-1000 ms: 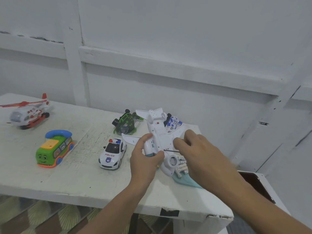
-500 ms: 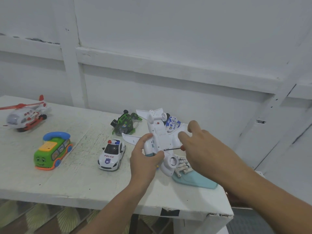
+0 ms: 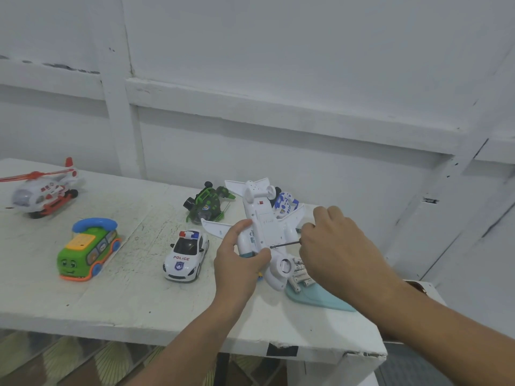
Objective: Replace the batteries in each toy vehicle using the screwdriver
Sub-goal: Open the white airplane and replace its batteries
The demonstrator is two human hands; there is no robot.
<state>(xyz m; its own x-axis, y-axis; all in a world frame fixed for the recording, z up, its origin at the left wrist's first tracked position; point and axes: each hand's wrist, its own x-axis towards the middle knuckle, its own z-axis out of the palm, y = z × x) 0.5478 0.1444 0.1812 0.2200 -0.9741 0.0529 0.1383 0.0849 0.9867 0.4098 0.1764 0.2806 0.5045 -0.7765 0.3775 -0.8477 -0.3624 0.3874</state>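
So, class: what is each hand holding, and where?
Left hand grips the toy airplane by its fuselage; right hand holds the screwdriver by its handle end.

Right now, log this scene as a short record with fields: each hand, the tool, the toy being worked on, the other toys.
Left hand: grips toy airplane, belly up
Right hand: holds screwdriver, tip on airplane's underside
Batteries: at teal tray edge, beside airplane
Other toys: police car, green bus, helicopter, dark green vehicle

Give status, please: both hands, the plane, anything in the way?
Left hand grips toy plane. Right hand holds screwdriver, tip on plane's body. Loose batteries beside plane's nose, close to right hand.
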